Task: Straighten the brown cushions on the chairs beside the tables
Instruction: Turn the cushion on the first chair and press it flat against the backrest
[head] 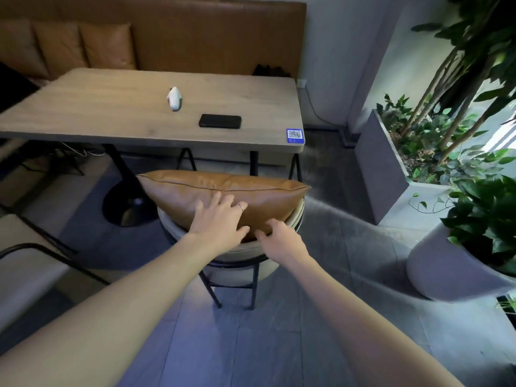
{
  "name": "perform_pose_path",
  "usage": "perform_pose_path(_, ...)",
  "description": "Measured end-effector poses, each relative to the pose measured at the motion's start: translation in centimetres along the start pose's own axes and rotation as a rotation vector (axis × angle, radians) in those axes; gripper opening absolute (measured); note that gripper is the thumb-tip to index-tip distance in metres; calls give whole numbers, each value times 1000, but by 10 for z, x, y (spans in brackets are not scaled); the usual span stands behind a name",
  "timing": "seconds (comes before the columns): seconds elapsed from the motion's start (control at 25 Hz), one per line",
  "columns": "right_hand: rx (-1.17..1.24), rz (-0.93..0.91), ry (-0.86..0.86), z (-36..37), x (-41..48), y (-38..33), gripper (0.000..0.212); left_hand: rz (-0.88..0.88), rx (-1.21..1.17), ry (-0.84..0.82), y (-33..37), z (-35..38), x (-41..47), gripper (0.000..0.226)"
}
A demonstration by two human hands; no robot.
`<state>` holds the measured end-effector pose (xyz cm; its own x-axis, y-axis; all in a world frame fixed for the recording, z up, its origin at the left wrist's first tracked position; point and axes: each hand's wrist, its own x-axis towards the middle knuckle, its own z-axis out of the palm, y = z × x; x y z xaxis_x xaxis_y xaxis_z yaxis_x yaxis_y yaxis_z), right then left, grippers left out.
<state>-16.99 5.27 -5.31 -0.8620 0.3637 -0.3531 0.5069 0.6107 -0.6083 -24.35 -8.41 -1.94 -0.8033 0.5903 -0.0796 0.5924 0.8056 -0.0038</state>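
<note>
A person's two bare arms reach forward from the bottom of the view toward a tan-brown leather cushion with dark piped edges (pixel 223 191). The cushion stands on its long edge inside a round pale-upholstered chair with a thin black metal frame (pixel 240 255), leaning against the curved backrest. The chair sits just in front of a long light-wood surface on black legs (pixel 111 107).

The left hand (pixel 220 222) lies flat against the near face of the cushion, fingers spread, a thin ring on one finger. It presses rather than grasps. The right hand (pixel 282 238) sits at the cushion's lower edge beside the chair rim, fingers loosely curled and apart; whether they pinch the leather cannot be told.

The step in hand seems to be settling this cushion square against the backrest. It looks close to level, its right corner jutting past the rim. The next move likely calls for a small sideways nudge to centre it, then letting go.

On the surface lie a flat black rectangular device (pixel 220 121) and a small white object (pixel 174 98). More brown cushions (pixel 83 48) rest on the bench beyond.
</note>
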Motion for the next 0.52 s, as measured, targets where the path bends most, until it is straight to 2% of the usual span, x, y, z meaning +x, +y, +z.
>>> perform_pose_path(0.24,-163,-243,61,8,-76,-100,40,-119,-53,86,-75,-65,-93,52)
perform_pose_path(0.52,-280,-533,182,90,-202,-229,46,-320,-90,307,-197,-119,-284,53)
